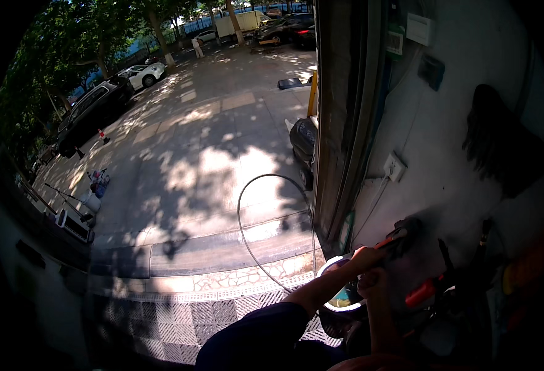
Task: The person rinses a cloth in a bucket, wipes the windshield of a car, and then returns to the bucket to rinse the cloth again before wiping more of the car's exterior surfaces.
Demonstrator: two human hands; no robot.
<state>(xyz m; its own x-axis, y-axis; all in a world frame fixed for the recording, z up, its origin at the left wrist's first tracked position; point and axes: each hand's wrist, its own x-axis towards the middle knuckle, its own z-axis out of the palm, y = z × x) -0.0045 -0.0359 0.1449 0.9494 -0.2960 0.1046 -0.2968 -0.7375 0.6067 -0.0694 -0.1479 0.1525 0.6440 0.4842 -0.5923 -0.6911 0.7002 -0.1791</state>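
Observation:
My left hand (367,259) reaches across to the right and is closed around the red and black handle (385,242) of a tool, whose dark far end lies in shadow by the wall. Just below it, my right hand (373,282) is curled; whether it grips anything cannot be told. Beneath both hands stands a round bucket (346,306) with a pale rim and something greenish in it. A thin dark hose (239,204) makes a large loop over the doorway floor, left of the bucket.
Grey grid floor tiles (174,324) lie at the doorway. A wall socket (394,167), a dark hanging mitt or cloth (504,143) and a red tool (420,292) are on the right. Outside at left are a white bucket (91,202), a traffic cone (101,134), parked cars and a distant person (197,47).

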